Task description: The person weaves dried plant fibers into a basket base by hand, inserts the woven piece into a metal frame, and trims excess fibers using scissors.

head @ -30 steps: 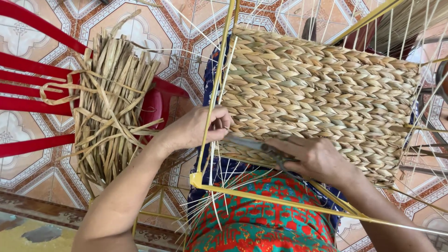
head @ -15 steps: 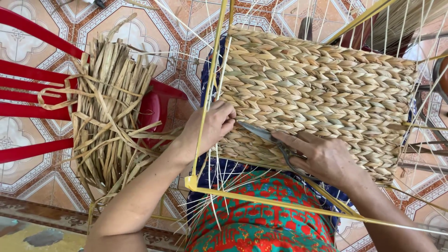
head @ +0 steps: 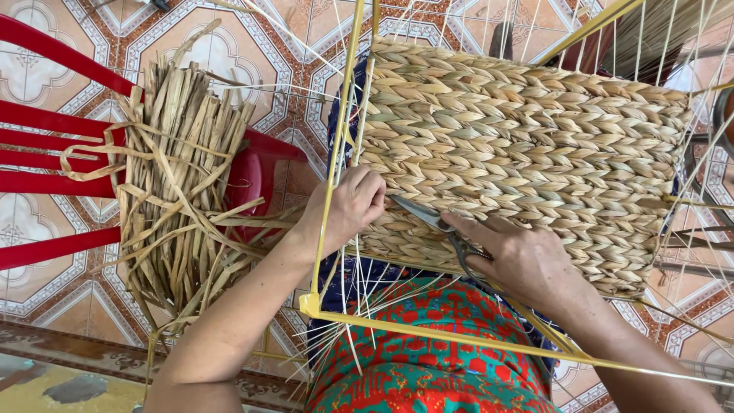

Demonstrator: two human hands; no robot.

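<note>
A woven panel of tan dried straw [head: 520, 145] is stretched inside a yellow wire frame [head: 336, 160] over my lap. My left hand [head: 353, 205] presses on the panel's lower left edge beside the frame's upright bar, fingers curled on the weave. My right hand [head: 527, 260] holds a pair of metal scissors [head: 428, 218]; the blades point left toward my left hand and lie against the weave's lower rows. White warp strands run out past the frame's edges.
A bundle of dried straw strips [head: 183, 183] lies on a red plastic chair [head: 53, 153] at my left. Patterned floor tiles [head: 222, 53] show beneath. My red and green patterned clothing [head: 428, 344] fills the lower middle.
My left hand slid up the panel's left edge. My right hand brought the scissors up, so their blades now lie on the weave pointing at the left hand.
</note>
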